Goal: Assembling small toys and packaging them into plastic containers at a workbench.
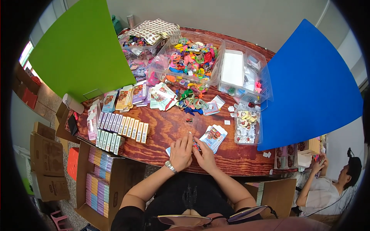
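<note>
eyeglasses (247, 215) lie nearest us, at the lower edge. beyond them we see the left hand (181, 153) and right hand (204, 156) close together, fingers bent inward, with a small, partly reddish item (196, 146) between them over the wood-grained table (162, 117) — mostly hidden, so we cannot tell whether either hand pinches it. we find flat printed cartons (214, 137) just beside the right hand.
</note>
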A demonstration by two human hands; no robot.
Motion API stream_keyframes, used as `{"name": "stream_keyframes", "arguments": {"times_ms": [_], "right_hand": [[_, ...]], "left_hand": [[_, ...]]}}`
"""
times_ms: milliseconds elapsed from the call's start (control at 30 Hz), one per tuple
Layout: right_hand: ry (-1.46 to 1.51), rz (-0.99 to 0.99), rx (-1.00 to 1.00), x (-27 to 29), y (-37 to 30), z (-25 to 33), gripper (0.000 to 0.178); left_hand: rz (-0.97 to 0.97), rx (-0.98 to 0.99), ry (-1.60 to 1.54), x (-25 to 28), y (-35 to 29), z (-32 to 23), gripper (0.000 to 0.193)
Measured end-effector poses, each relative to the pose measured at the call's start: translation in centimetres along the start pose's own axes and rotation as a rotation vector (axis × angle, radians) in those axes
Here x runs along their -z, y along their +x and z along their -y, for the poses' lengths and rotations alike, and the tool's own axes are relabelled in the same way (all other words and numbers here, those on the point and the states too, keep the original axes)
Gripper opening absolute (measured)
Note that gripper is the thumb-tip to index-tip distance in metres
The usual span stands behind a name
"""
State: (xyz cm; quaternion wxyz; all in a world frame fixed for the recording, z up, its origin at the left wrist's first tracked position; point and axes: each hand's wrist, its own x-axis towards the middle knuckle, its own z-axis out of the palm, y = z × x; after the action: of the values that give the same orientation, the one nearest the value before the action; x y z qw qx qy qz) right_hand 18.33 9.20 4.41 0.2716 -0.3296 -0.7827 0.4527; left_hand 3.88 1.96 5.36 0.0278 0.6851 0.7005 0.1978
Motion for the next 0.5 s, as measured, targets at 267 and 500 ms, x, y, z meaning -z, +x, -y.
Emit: {"name": "stream_keyframes", "arguments": {"times_ms": [267, 500], "right_hand": [[1.227, -0.007, -0.523, -0.3, 2.0, -2.1, 0.037], [0.609, 0.153, -0.212, -1.0, 0.9, -1.5, 0.047]], "left_hand": [[-0.287, 0.054, -0.518, 3.9, -0.2, 2.7, 0.136], [-0.215, 0.02, -0.679, 0.1, 0.1, 2.2, 0.1]]}}
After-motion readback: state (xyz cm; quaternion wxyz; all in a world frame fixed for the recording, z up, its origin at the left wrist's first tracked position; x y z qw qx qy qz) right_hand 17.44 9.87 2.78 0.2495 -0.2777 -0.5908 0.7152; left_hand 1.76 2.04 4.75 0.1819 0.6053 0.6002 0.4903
